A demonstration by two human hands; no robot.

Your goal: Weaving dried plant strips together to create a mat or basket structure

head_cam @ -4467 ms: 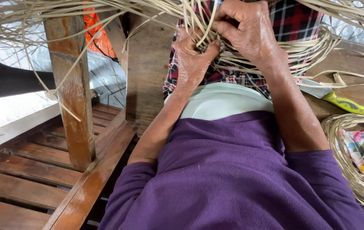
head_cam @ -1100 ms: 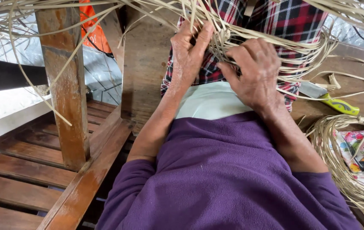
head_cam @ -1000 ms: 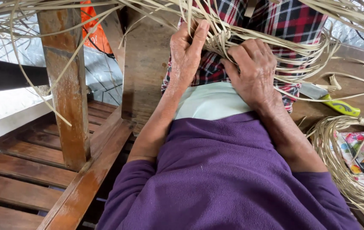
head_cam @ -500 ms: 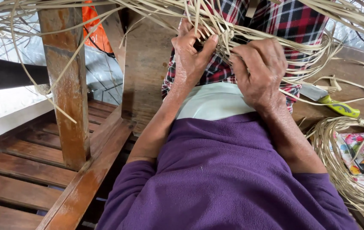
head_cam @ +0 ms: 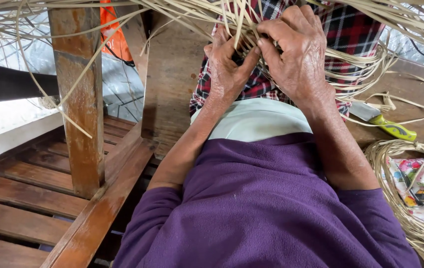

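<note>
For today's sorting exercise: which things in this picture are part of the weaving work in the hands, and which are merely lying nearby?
In the work:
left hand
right hand
pale cane strips, gripped by both hands

Lying about:
knife with yellow-green handle
coil of spare cane
flowered cloth
wooden post
orange bag

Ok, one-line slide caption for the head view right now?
Both hands, left hand and right hand, pinch pale straw strips over a plaid lap, a green-handled knife lying beside.

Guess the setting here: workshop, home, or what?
Probably a home craft spot, perhaps a porch: both hands, left hand and right hand, work pale cane strips over the lap, beside a slatted wooden bench and a knife.
</note>
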